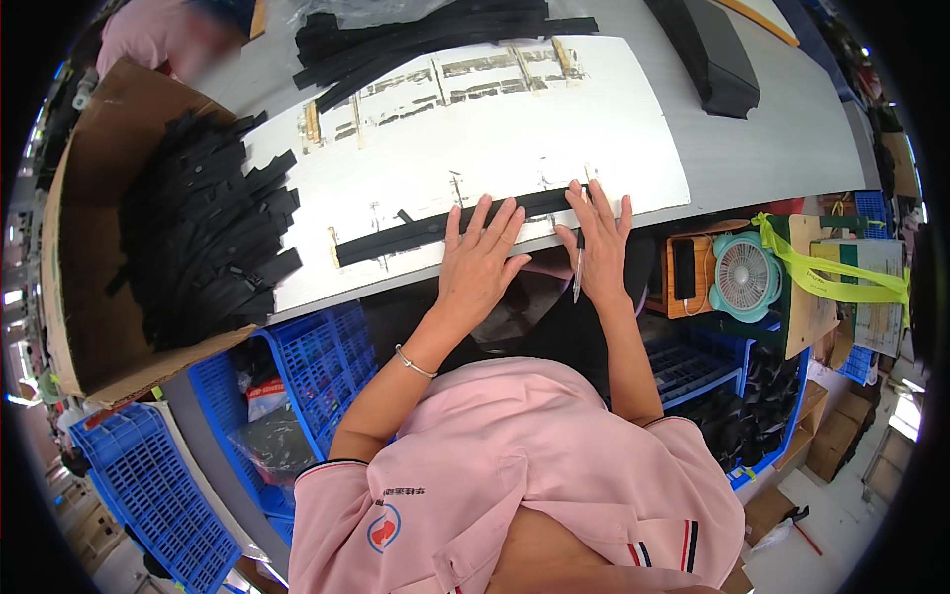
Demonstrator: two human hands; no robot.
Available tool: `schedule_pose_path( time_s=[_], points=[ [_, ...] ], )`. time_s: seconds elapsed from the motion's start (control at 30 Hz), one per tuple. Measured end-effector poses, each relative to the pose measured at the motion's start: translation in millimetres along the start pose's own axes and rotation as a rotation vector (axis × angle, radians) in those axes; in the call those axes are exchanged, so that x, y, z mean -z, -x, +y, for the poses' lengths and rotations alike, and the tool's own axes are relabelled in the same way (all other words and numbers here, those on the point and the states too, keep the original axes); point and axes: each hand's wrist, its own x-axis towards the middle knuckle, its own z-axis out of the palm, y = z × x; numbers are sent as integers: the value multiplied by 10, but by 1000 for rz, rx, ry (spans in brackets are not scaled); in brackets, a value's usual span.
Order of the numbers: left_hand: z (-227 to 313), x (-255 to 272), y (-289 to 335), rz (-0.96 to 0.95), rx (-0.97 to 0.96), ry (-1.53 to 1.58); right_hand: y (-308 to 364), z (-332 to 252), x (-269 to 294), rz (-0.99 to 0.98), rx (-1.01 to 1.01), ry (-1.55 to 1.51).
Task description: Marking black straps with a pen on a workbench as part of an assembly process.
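Observation:
A long black fabric strip (396,239) lies along the near edge of a white board (416,173) on the table. My left hand (479,255) rests flat on the strip near its middle, fingers spread, pressing it down. At the strip's right end my right hand (602,247) lies with its fingertips on the fabric. A slim silver pen (578,275) is tucked between that hand's thumb and fingers, pointing back toward me. Pencil-like marks and worn tape guides show on the board around the strip.
At the left stands a cardboard box (74,247) heaped with black strips (203,218). More black strips (426,35) lie at the board's far edge. Blue crates (322,366) sit below the table, and a turquoise fan (744,277) stands at the right. A person (148,40) is at the far left.

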Motion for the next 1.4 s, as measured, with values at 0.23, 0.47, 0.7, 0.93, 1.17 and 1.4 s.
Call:
schedule_pose_path(
  time_s=[0.23, 0.47, 0.7, 0.93, 1.17, 1.4],
  points=[
    [26, -77, -21, 12, 6, -19, -91, 95, 151, 42, -18, -133],
    [47, -52, -29, -6, 27, -34, -489, 86, 240, 171, -297, -709],
    [48, -80, -38, 18, 25, -23, -462, 145, -55, 70, -412, -866],
    [52, -74, -32, 23, 39, -30, -443, 153, -208, 21, -269, -750],
    [49, -83, -31, 29, 44, -29, -456, 133, -214, 31, -249, -698],
    [57, -85, -33, 34, 46, -19, -482, 138, -221, 57, -181, -636]
  ],
)
